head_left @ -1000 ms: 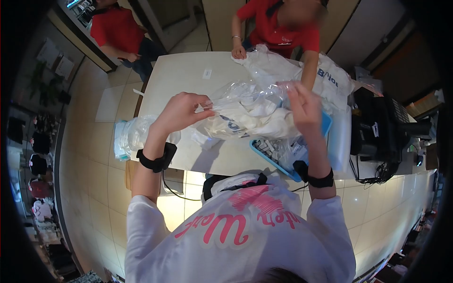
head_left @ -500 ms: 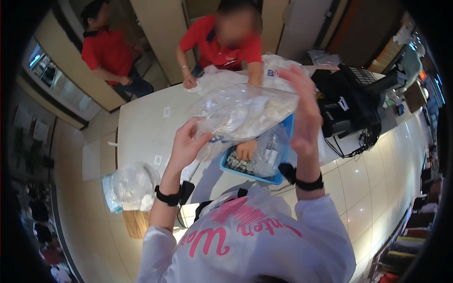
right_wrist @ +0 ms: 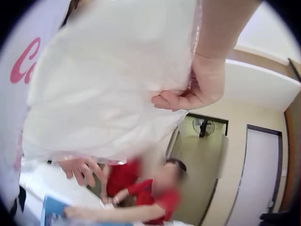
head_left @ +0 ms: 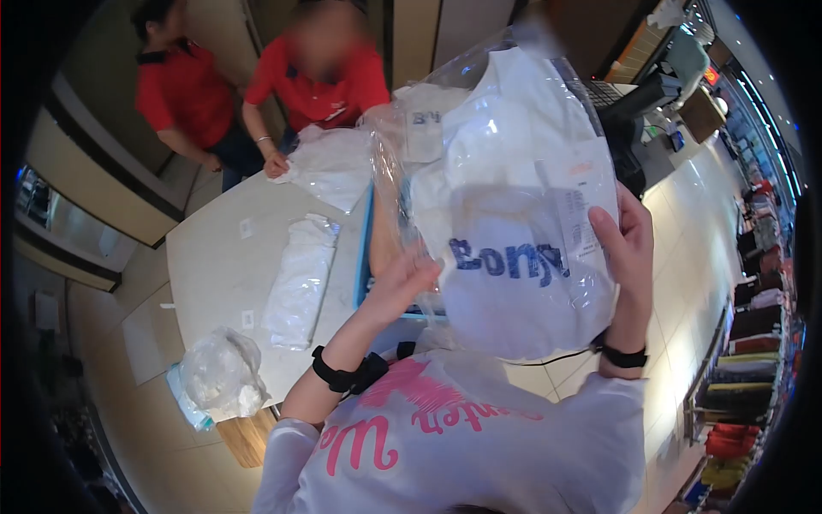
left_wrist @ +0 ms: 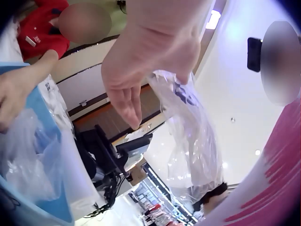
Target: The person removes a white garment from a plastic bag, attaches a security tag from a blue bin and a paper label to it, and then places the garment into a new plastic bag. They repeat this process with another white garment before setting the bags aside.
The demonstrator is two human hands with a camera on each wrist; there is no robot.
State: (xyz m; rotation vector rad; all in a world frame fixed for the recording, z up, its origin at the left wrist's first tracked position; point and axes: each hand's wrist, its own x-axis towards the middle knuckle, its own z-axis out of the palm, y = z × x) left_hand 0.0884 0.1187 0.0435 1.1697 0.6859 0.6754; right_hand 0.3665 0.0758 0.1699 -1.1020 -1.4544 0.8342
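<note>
A clear plastic bag with a folded white garment [head_left: 505, 214] inside, printed in dark blue letters, is held up before the chest. My right hand [head_left: 629, 236] grips its right edge, thumb on the near face; in the right wrist view its curled fingers [right_wrist: 176, 100] lie on the far face. My left hand [head_left: 398, 283] is at the bag's left edge. The left wrist view shows its fingers [left_wrist: 126, 104] extended and the bag by the thumb. A blue bin [head_left: 366, 248] stands partly hidden behind the bag, with another person's arm [head_left: 390, 218] reaching into it.
On the white table [head_left: 214, 223] lie a flat bagged white item [head_left: 300, 283] and, at the near corner, a crumpled clear bag [head_left: 224, 368]. A person in red [head_left: 321, 81] stands across the table, handling another white bag [head_left: 330, 167]. Black counter equipment [left_wrist: 96, 150] stands to the right.
The bagged garment has come up off the table and turned its printed face toward me, moving right. My right hand, off the bag earlier, now grips it. The head view has swung right.
</note>
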